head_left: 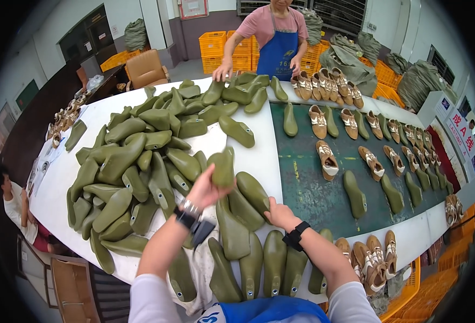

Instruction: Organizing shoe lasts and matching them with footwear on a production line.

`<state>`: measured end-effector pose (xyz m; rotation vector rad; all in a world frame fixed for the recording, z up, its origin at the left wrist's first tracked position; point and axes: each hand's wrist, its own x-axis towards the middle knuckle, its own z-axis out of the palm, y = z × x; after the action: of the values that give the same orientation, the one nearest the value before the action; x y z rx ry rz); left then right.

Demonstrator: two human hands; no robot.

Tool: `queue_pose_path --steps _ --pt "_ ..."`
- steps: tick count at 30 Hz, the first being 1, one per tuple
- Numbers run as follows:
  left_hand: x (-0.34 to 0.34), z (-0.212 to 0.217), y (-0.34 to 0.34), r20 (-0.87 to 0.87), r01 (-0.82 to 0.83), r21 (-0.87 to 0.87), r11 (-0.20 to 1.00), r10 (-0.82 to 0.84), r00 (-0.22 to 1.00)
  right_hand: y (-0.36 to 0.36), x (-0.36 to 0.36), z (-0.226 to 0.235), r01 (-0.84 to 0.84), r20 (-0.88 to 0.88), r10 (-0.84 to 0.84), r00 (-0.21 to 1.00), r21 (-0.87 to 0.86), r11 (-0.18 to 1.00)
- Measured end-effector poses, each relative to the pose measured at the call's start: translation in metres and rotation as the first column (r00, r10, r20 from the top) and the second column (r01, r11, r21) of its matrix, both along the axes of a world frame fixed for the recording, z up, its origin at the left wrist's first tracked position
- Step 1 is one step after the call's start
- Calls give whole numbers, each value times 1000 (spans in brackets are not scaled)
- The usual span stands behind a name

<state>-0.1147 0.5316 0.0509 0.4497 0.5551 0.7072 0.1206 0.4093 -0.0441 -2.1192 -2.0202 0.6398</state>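
Observation:
My left hand [211, 188] is closed round the upper end of a green shoe last [224, 166], held raised over the white table. Just to its right, my right hand [282, 214] grips the near end of another green shoe last [252, 192], which lies tilted among its neighbours. Below my hands, several more shoe lasts [274, 264] are lined up along the table's near edge. A big loose heap of the same lasts [124, 129] spreads to the left. Part of my right fingers is hidden behind the last.
A green conveyor belt [313, 188] on the right bears rows of brown-and-white shoes [328, 160] and lasts. Across the table, a person in a blue apron [278, 51] touches a last. Finished-looking shoes [375, 258] stand at the near right, beside orange crates [410, 280].

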Motion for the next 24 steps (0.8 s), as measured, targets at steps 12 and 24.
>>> queue_pose_path --steps 12,24 --pt "-22 -93 52 -967 448 199 872 250 -58 8 -8 3 16 2 -16 1000 -17 1000" --pt "-85 78 -77 -742 755 582 301 575 343 23 -1 82 112 -708 -240 664 -224 968"
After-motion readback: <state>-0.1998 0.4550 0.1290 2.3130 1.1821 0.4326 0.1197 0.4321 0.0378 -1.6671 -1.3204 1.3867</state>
